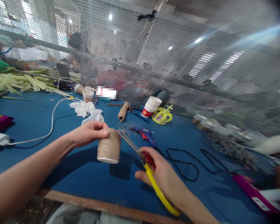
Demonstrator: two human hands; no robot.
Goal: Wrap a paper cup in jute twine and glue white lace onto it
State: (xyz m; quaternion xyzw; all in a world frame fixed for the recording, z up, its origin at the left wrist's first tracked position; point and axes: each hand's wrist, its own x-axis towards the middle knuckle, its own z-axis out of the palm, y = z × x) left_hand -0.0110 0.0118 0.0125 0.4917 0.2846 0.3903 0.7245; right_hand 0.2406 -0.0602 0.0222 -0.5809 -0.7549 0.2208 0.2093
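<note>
My left hand (91,133) grips a paper cup (109,147) wound with jute twine, held tilted above the blue table with its white rim downward. Loose twine runs from the cup's upper end past the scissor tips. In my right hand (160,169) are scissors (133,145) with one yellow and one red handle, their blades parted around or beside the twine; I cannot tell which. Behind them lies a roll of twine (123,111). A blue hot glue gun (143,134) rests just beyond the scissors.
White paper cups (151,106) lean beside a yellow crown-shaped piece (162,115). Crumpled white plastic (84,109) lies left of them. A black cord leads to a purple power strip (254,193) at right. Corn husks (18,81) pile at far left. A perforated metal screen (121,37) stands behind.
</note>
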